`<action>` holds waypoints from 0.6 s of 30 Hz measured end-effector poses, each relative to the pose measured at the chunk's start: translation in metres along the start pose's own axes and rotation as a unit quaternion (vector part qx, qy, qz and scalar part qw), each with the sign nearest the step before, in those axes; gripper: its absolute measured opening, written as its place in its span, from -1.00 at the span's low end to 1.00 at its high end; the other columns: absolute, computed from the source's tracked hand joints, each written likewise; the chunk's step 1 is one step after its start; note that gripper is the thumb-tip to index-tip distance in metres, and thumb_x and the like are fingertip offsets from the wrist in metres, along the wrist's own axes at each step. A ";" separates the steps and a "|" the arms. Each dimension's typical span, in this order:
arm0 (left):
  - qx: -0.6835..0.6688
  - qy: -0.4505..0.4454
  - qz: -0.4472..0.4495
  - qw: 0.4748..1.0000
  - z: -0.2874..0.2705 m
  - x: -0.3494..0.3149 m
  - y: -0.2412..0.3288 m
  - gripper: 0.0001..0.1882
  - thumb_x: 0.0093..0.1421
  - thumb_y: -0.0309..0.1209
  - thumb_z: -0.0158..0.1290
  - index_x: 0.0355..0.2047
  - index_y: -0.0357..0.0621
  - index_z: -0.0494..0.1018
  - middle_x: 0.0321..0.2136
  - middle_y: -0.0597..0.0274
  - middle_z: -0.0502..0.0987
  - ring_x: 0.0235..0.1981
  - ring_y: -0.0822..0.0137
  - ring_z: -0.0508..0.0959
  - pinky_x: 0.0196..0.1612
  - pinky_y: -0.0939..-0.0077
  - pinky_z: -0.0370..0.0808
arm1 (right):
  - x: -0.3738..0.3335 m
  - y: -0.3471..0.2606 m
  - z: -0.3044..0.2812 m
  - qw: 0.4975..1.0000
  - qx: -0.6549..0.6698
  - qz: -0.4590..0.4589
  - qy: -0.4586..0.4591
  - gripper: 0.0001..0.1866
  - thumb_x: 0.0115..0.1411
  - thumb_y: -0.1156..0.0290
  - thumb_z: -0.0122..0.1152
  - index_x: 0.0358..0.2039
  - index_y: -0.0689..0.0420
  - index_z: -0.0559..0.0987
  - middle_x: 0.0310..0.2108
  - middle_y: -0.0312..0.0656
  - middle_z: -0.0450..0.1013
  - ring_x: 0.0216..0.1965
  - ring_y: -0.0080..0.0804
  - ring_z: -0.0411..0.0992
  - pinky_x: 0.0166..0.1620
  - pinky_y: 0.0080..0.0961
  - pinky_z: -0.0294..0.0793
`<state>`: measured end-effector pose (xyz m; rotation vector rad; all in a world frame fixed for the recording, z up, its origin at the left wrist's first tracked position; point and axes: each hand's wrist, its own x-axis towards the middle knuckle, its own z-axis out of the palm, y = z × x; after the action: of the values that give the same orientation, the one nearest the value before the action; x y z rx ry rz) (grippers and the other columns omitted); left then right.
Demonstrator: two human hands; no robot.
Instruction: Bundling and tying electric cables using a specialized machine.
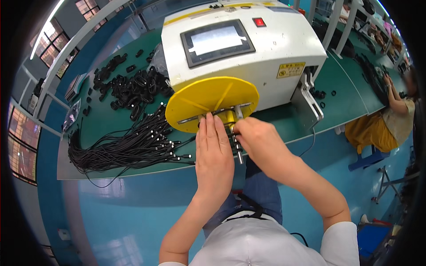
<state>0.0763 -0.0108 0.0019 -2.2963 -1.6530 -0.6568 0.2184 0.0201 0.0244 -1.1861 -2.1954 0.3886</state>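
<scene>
A yellow disc (208, 91) stands on the front of a white machine (239, 48), with a slotted metal bar (191, 119) across its lower part. My left hand (214, 153) lies flat, its fingers stretched out side by side, the tips at the disc's lower middle by the bar. My right hand (262, 137) is closed in a pinch just right of the disc's centre, beside a metal rod (239, 153) that points toward me. Dark material shows at those fingertips, but what they pinch is mostly hidden.
Left on the green table (262, 122) lie a bundle of black cables (111, 153) with light connector ends and a pile of coiled black cables (137, 86). The machine carries a screen (217, 42) and a red switch (259, 22). A metal bracket (306, 104) stands right; another person (395, 111) sits beyond.
</scene>
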 end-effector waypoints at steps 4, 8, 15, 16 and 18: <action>-0.001 0.021 0.001 1.000 0.003 0.002 -0.002 -0.42 0.11 -0.63 -0.07 0.16 -0.50 0.11 0.14 -0.28 0.20 0.18 -0.13 0.26 0.18 0.10 0.26 | -0.001 0.001 0.004 0.998 0.047 0.005 0.042 -0.84 0.02 0.63 0.17 -0.34 0.27 0.43 -0.39 -0.04 0.44 -0.37 -0.09 0.45 -0.32 -0.34 0.46; -0.011 0.029 0.006 1.000 0.005 0.002 -0.002 -0.41 0.10 -0.65 -0.06 0.16 -0.51 0.10 0.14 -0.29 0.21 0.17 -0.15 0.27 0.18 0.06 0.26 | -0.003 0.004 0.009 0.989 0.131 0.033 0.061 -0.81 0.02 0.67 0.17 -0.31 0.26 0.45 -0.40 -0.09 0.45 -0.36 -0.23 0.49 -0.32 -0.44 0.50; -0.019 0.023 0.003 1.000 0.004 0.001 -0.002 -0.42 0.11 -0.64 -0.06 0.16 -0.51 0.10 0.13 -0.29 0.21 0.16 -0.18 0.26 0.18 0.05 0.25 | -0.006 0.008 0.009 0.967 0.233 0.082 0.060 -0.81 0.03 0.71 0.17 -0.31 0.28 0.45 -0.42 -0.15 0.48 -0.37 -0.43 0.51 -0.32 -0.58 0.53; -0.022 0.023 0.001 0.999 0.004 0.001 -0.002 -0.42 0.11 -0.64 -0.06 0.16 -0.52 0.10 0.13 -0.29 0.21 0.17 -0.17 0.26 0.18 0.04 0.25 | -0.008 0.008 0.012 0.964 0.238 0.083 0.082 -0.81 0.03 0.71 0.17 -0.30 0.29 0.46 -0.42 -0.14 0.49 -0.38 -0.44 0.51 -0.33 -0.59 0.52; -0.028 0.024 -0.004 0.999 0.004 0.002 -0.001 -0.43 0.11 -0.64 -0.07 0.16 -0.52 0.11 0.13 -0.29 0.21 0.17 -0.17 0.25 0.19 0.04 0.24 | -0.013 0.008 0.019 0.961 0.244 0.082 0.104 -0.81 0.04 0.71 0.17 -0.29 0.29 0.46 -0.42 -0.14 0.50 -0.39 -0.45 0.51 -0.33 -0.59 0.52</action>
<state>0.0769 -0.0070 -0.0005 -2.2938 -1.6423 -0.7630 0.2169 0.0148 0.0005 -1.0751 -1.6914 0.7856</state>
